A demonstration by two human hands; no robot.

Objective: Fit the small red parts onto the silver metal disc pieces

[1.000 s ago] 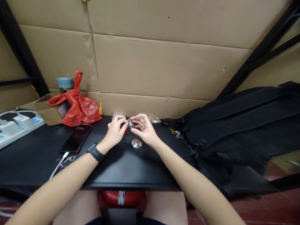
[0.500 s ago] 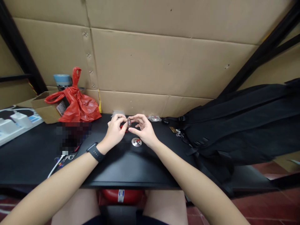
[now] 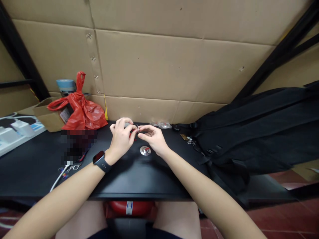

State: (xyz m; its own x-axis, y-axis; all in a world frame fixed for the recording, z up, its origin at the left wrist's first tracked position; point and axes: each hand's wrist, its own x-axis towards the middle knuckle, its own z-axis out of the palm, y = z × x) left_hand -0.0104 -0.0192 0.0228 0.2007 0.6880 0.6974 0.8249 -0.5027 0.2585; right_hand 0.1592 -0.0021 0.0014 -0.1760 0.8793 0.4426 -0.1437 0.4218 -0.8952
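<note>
A thin, small metal disc (image 3: pixel 138 128) stands edge-on, pinched between the fingertips of both my hands above the black table. My left hand (image 3: pixel 121 136), with a dark watch (image 3: pixel 101 160) on its wrist, grips it from the left, thumb and index together and the other fingers curled loosely. From the right, my right hand (image 3: pixel 155 139) has thumb and fingers closed on the same disc. Just below the hands, a round silver disc (image 3: pixel 145 151) with a domed middle and a red piece on it lies flat. Something red (image 3: pixel 135 136) shows partly behind my left fingers.
Clear plastic packets (image 3: pixel 163 125) lie at the table's back by the cardboard wall (image 3: pixel 159 69). A red plastic bag (image 3: pixel 86 113), a cardboard box (image 3: pixel 50 114) and a white power strip (image 3: pixel 15 137) stand left. A black backpack (image 3: pixel 254 129) fills the right side.
The held disc has turned from slightly angled to nearly edge-on. My left hand has tilted, its back fingers lifting and spreading a little. The disc on the table has stayed put.
</note>
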